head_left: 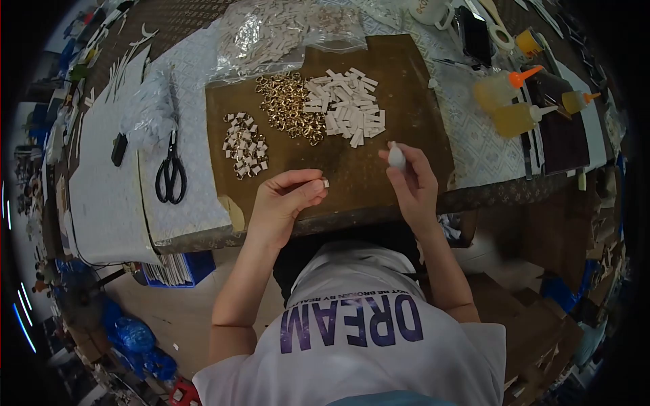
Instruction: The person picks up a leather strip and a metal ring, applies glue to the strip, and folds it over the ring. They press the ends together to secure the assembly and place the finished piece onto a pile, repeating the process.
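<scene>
My left hand (pixel 288 199) pinches a small pale tab piece (pixel 326 183) between thumb and fingertips, above the front of a brown mat (pixel 399 74). In my right hand (pixel 416 179) is a small white squeeze bottle (pixel 397 160), its tip pointing away from me. Beyond my hands lies a pile of short white strips (pixel 352 108), touching a heap of gold metal clasps (pixel 288 105). At the mat's left is a smaller group of gold clasps with white tabs folded on them (pixel 245 145).
Clear plastic bags of white strips (pixel 261 37) lie at the back. Black scissors (pixel 170 176) and a bundled plastic bag (pixel 149 111) are on the left. Yellowish bottles with orange and white nozzles (pixel 497 91), a phone (pixel 474 35) and a dark wallet-like item (pixel 558 128) sit right.
</scene>
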`<action>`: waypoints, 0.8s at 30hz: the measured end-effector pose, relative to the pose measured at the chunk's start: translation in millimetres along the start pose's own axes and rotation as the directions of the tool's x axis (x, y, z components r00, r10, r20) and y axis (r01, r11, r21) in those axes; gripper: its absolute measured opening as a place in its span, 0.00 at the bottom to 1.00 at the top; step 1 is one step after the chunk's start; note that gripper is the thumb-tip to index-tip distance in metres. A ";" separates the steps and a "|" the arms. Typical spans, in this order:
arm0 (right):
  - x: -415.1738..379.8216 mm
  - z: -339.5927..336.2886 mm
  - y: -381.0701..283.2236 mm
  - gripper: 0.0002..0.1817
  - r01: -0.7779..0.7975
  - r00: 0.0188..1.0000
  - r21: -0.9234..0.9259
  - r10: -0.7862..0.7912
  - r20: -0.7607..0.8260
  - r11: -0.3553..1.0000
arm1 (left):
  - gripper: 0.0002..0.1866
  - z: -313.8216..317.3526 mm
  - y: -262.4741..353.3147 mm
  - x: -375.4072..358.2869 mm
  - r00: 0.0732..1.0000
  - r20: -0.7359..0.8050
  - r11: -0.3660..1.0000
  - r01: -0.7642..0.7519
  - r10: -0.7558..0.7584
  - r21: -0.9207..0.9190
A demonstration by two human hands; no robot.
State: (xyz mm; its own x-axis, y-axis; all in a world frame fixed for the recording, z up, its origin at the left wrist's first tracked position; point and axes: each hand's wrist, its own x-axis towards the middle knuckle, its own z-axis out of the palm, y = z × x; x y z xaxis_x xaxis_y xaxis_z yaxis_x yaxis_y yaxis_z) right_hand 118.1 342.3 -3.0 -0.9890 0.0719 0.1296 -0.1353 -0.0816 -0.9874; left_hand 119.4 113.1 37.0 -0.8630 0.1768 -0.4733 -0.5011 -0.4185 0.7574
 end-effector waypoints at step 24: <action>-14.0 27.9 -55.5 0.21 0.255 0.949 -0.482 -0.119 0.294 0.838 | 0.12 -0.3 -0.2 -11.8 0.994 -0.034 0.989 -0.103 0.107 0.105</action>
State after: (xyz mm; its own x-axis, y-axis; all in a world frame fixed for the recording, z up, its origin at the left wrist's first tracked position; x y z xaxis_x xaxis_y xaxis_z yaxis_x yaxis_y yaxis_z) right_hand 137.8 318.0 52.5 -0.9396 -0.2139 0.2671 -0.3360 0.4295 -0.8382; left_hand 129.7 110.8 42.2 -0.9089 0.1009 -0.4046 -0.4138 -0.3383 0.8451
